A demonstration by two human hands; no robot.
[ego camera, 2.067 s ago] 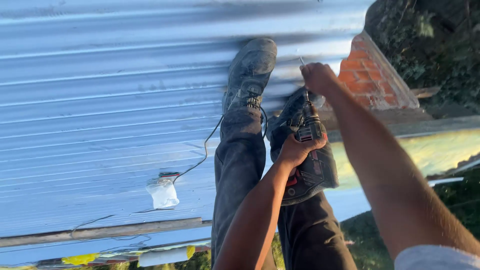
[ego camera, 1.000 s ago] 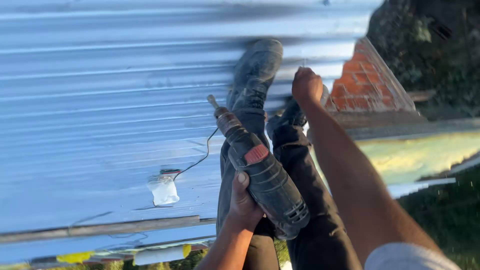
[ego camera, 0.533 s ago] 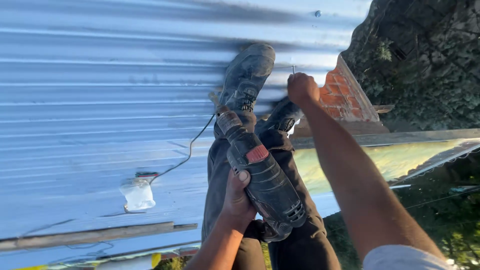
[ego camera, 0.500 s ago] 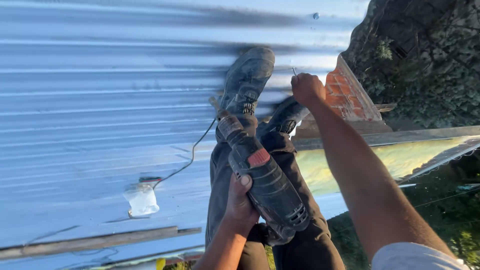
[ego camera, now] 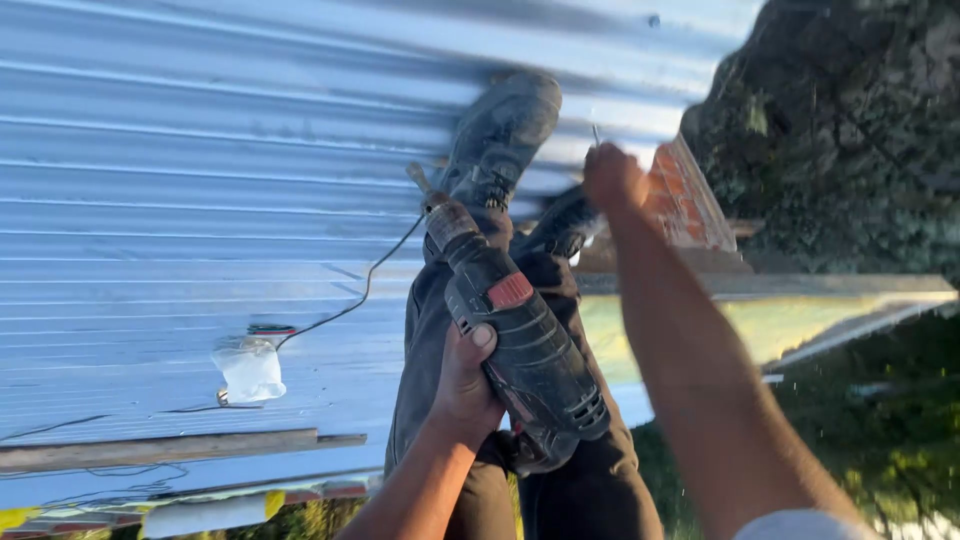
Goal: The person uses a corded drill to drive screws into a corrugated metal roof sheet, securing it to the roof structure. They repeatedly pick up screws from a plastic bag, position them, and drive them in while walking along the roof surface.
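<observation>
My left hand (ego camera: 465, 385) grips a black electric drill (ego camera: 520, 335) with a red switch, its bit pointing up and left over my legs. My right hand (ego camera: 612, 178) is stretched forward past my boots, pinching a thin nail or screw (ego camera: 597, 134) that sticks up from its fingers. My two dark boots (ego camera: 500, 135) and dark trousers (ego camera: 440, 320) lie along the corrugated metal roof sheet (ego camera: 200, 180).
A small clear plastic bag (ego camera: 250, 368) lies on the sheet, with a thin cable (ego camera: 350, 305) running past it toward the drill. A wooden batten (ego camera: 170, 448) runs along the near edge. Brick wall top (ego camera: 685, 205), rock face and grass lie to the right.
The drill went from near my boot, under both hands, to my left hand alone, raised over my legs. My right hand stayed forward, holding the thin fastener.
</observation>
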